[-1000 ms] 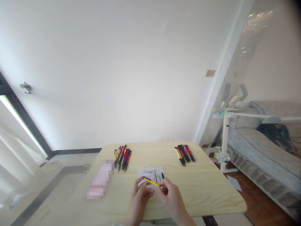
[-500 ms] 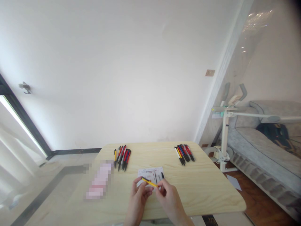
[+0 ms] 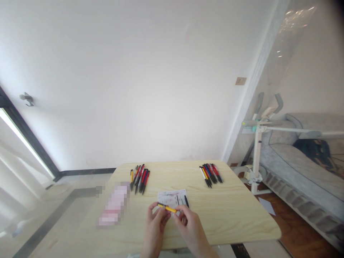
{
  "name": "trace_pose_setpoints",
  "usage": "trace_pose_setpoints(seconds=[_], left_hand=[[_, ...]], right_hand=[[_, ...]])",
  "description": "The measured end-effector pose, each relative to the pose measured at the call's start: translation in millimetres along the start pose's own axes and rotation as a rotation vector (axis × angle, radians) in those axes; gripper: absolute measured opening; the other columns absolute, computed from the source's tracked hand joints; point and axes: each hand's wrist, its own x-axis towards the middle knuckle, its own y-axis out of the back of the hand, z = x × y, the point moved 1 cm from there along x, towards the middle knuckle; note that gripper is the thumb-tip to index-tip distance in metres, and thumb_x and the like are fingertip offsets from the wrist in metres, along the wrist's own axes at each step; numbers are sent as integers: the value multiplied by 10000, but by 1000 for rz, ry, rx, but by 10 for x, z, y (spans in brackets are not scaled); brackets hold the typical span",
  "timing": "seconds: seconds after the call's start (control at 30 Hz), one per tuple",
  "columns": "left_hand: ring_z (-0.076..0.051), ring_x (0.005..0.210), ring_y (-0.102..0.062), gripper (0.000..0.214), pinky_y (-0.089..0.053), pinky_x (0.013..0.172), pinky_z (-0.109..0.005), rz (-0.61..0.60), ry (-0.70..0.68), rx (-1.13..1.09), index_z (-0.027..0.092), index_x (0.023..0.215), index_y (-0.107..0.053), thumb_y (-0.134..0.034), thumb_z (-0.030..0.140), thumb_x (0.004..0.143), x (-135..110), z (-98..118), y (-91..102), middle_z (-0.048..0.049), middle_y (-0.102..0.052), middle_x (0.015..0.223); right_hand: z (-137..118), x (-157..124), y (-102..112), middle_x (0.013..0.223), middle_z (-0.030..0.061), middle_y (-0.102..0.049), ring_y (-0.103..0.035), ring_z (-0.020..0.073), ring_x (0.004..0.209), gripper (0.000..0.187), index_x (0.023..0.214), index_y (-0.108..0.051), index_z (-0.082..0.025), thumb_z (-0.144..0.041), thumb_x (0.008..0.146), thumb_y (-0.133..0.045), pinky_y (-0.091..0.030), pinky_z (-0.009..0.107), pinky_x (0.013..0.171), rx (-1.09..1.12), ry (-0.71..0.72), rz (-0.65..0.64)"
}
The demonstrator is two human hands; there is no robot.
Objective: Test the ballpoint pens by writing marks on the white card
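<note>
The yellow pen (image 3: 167,208), slim with a dark tip, was held level just above the wooden table (image 3: 236,218), over the near edge of the marked paper slip (image 3: 172,196). The left hand (image 3: 156,224) pinched one end; the right hand (image 3: 188,225) pinched the other.

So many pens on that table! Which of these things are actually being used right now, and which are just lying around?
In use:
- yellow pen, held between left hand and right hand
- paper slip with marks on it, just beyond the hands
- probably the left pen pile and right pen pile

Lying about:
- black pen at the slip's edge
- grey sofa
- white stand
- wall socket
</note>
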Motion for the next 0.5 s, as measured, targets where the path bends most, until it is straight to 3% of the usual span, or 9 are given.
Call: trace_pose_setpoints(seconds=[0.23, 0.5], left_hand=[[-130, 672, -640, 378, -496, 720, -292, 114, -61, 42, 227, 954, -427, -669, 231, 664, 102, 186, 108, 17, -659, 705], [-145, 720, -647, 389, -493, 768, -328, 151, -146, 194, 216, 970, -427, -668, 246, 667, 248, 369, 208, 3, -661, 723]], right_hand=[[62, -25, -37, 546, -27, -534, -430, 88, 414, 170, 828, -582, -172, -285, 769, -469, -316, 182, 413, 42, -30, -25], [75, -26, -67, 584, -23, -568, -441, 83, 426, 123, 735, -571, -174, -202, 757, -452, -313, 183, 431, -11, -5, -49]])
